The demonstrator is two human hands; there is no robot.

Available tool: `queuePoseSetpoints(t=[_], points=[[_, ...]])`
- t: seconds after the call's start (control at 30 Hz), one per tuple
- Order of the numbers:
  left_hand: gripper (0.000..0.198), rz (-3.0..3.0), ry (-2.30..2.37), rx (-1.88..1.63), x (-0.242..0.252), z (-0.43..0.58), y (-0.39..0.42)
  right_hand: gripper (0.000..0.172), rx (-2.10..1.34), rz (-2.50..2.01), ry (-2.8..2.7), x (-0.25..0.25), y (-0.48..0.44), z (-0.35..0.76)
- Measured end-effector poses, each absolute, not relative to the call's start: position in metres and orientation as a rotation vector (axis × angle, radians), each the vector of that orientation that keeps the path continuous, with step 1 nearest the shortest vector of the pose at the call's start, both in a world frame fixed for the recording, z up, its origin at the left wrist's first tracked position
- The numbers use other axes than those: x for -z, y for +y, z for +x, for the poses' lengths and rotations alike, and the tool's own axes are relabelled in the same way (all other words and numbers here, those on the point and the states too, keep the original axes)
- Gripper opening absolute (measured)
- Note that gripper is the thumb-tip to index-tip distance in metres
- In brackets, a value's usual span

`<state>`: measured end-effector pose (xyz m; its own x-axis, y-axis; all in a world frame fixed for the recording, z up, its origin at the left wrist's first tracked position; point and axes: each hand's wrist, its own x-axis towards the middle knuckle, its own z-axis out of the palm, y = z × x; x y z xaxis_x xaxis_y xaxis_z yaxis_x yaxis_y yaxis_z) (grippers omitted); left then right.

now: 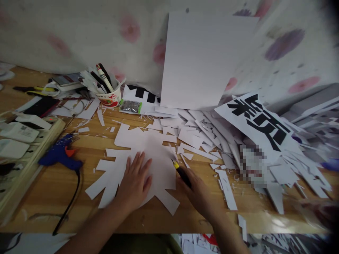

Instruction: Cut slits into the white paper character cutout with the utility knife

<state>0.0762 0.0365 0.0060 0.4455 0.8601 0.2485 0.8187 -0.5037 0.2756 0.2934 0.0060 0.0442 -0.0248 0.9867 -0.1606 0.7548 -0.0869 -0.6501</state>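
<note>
A white cut-out paper character (127, 148) lies flat on the wooden table (53, 183). My left hand (135, 181) rests on it, fingers spread and pressing it down. My right hand (197, 194) is closed around a black craft knife with a yellow tip (181, 173). The knife's tip touches the right edge of the cut-out.
Piles of white paper scraps (206, 137) and printed sheets with black characters (261, 118) lie to the right. A large white sheet (203, 58) leans on the back wall. A cup of pens (107, 91) stands behind; a blue glue gun (60, 153) and power strip (16, 137) lie left.
</note>
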Motion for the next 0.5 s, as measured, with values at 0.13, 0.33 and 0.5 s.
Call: queuePoseSetpoints(t=[0.13,0.33,0.5], points=[[0.051,2.632,1.460,-0.432,0.003,0.076,0.033,0.042,-1.007,-1.878,-2.010,-0.054,-0.025,0.299],[0.052,2.633,1.473,-0.395,0.003,0.074,0.034,0.048,-0.901,-1.934,-2.343,-0.037,-0.044,0.296],[0.051,2.639,1.481,-0.385,0.003,0.074,0.034,0.050,-0.824,-1.937,-2.440,-0.031,-0.041,0.293]])
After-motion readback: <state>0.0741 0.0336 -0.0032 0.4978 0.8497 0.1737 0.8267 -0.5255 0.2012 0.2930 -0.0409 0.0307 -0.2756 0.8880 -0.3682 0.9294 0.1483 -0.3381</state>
